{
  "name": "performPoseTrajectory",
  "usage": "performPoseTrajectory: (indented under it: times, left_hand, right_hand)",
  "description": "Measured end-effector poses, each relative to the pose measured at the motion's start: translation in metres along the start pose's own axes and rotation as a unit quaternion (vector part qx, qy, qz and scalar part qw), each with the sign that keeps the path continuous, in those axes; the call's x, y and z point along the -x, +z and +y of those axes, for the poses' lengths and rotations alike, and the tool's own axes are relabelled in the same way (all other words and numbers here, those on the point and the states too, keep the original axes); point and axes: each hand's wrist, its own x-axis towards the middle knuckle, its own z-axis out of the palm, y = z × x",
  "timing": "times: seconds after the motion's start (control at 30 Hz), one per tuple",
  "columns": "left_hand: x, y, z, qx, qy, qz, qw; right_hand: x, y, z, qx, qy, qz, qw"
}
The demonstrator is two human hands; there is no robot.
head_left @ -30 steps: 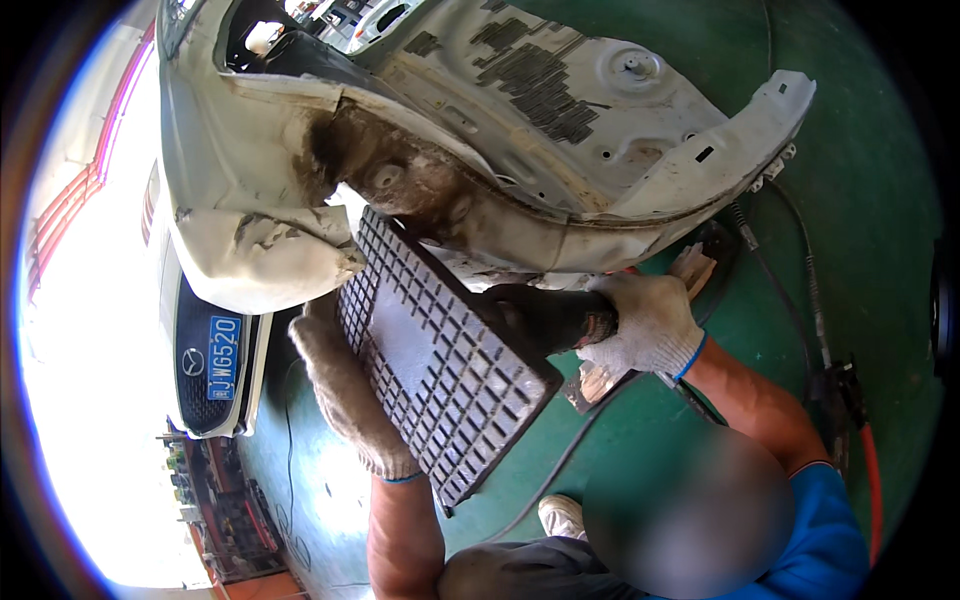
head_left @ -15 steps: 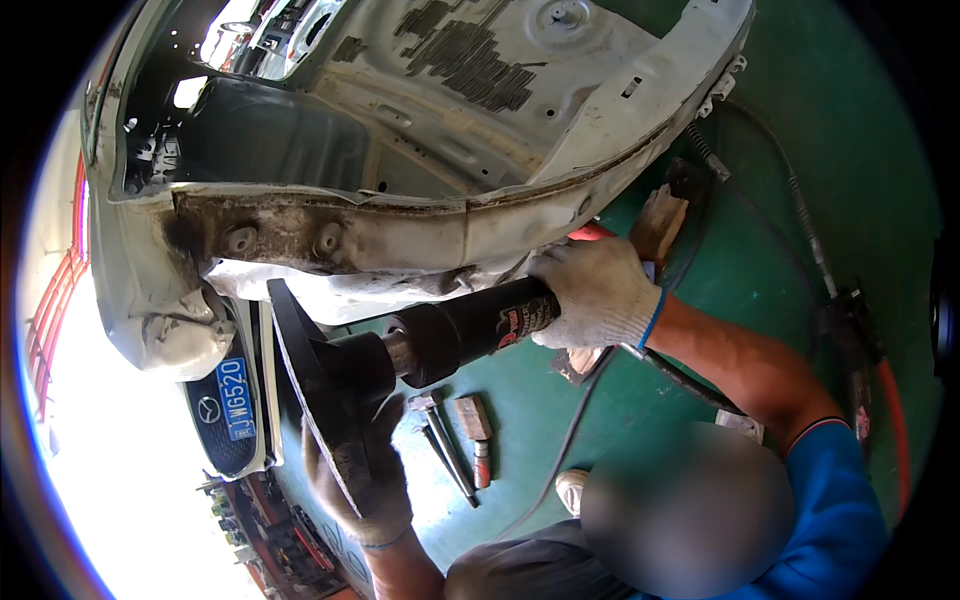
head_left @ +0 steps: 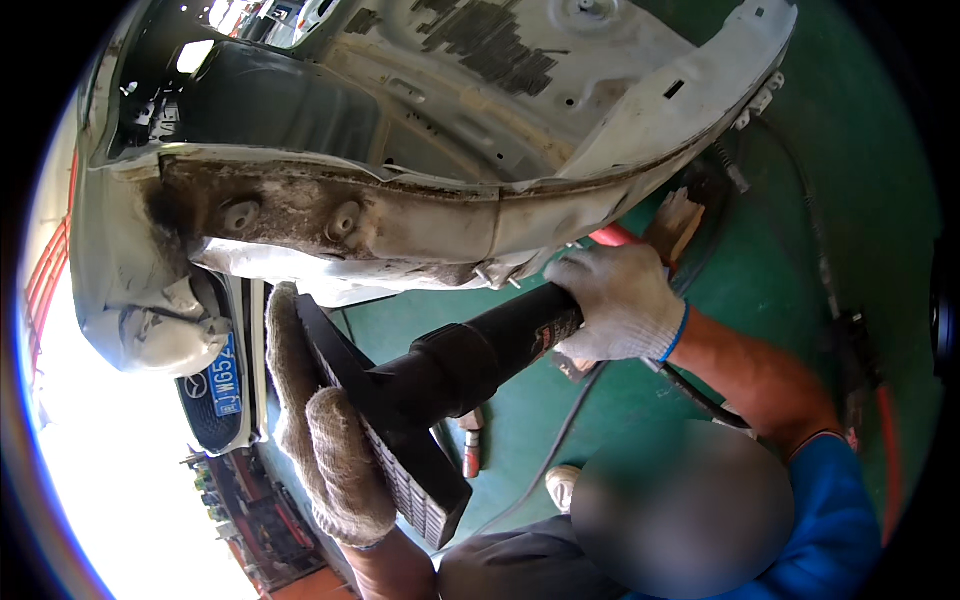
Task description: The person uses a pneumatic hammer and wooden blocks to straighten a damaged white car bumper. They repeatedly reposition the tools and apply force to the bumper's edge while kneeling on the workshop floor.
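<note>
My left hand point(head_left: 335, 455), in a knitted glove, holds the left side of a ribbed rectangular plate point(head_left: 425, 480), which is joined to a black hydraulic cylinder point(head_left: 510, 345). My right hand point(head_left: 625, 300), gloved, grips the cylinder's upper right end, where a hose point(head_left: 700, 395) runs off. The tool is held just below the rusty, dented lower rail point(head_left: 420, 215) of a stripped white car body point(head_left: 640, 130). Crumpled white metal point(head_left: 160, 330) hangs at that rail's left end. Whether the tool touches the body I cannot tell.
A broken wood piece point(head_left: 672, 225) and a red object point(head_left: 612, 235) lie behind my right hand. A short red-banded item point(head_left: 470, 455) is on the green floor point(head_left: 540, 400). Hoses point(head_left: 825, 290) run down the right. Another white car point(head_left: 215, 420) stands at left.
The plate has swung from face-on to nearly edge-on, exposing the cylinder. My left hand has moved up along it. The view has shifted, bringing more of the body's inside into sight.
</note>
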Motion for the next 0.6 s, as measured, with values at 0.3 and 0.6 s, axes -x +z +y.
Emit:
performPoseTrajectory:
  times: [0.3,0.6]
  left_hand:
    - [-0.011,0.018,0.003,-0.172,0.233,0.041,0.956]
    - [-0.028,0.036,0.026,0.257,-0.095,0.173,0.946]
  right_hand:
    - [0.005,-0.006,0.005,0.021,0.064,-0.049,0.997]
    - [0.001,-0.001,-0.009,0.012,0.118,-0.009,0.993]
